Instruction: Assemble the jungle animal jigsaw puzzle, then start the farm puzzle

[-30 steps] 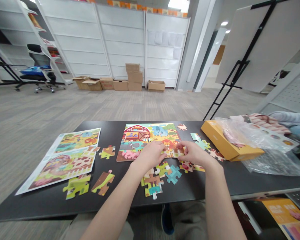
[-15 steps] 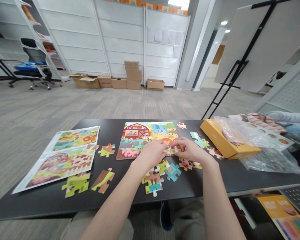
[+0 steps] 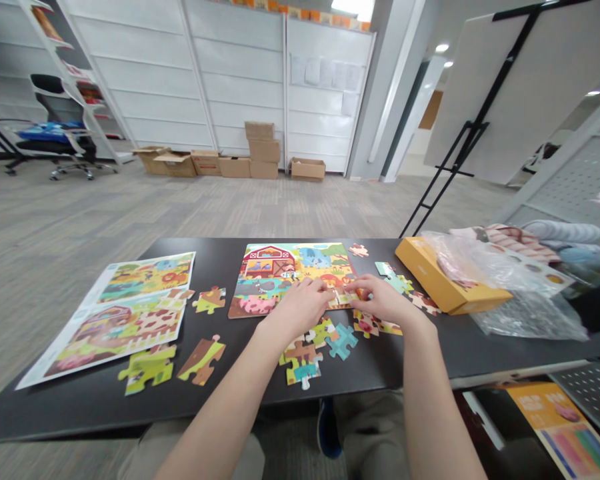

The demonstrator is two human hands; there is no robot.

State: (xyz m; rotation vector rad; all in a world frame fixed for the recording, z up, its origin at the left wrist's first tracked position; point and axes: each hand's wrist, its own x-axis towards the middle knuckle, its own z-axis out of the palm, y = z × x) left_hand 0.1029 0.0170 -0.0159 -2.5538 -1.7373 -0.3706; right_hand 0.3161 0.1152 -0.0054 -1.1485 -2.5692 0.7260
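The jigsaw puzzle (image 3: 313, 257) of a farm scene lies flat in front of me, with a barn, an elephant and a pig on it. Both hands are at its lower right corner. My left hand (image 3: 304, 301) reaches over the lower edge, its curled fingertips on the left side of a fence puzzle piece (image 3: 338, 299). From the right, my right hand (image 3: 380, 297) grips that piece between thumb and fingers; its edges are partly hidden. Just below lie loose pieces: a teal puzzle piece (image 3: 342, 341), a brown and green puzzle piece (image 3: 303, 363) and a cow-face puzzle piece (image 3: 366, 323).
On the left of the black table (image 3: 250, 400) a picture sheet (image 3: 95, 310) lies among several loose pieces. A yellow box (image 3: 443, 287) with clear plastic bags (image 3: 525, 317) stands at the right. More pieces lie between the box and the puzzle.
The view has swung slightly to the right. Both hands stay at the puzzle's lower right corner, with only slight finger movement.
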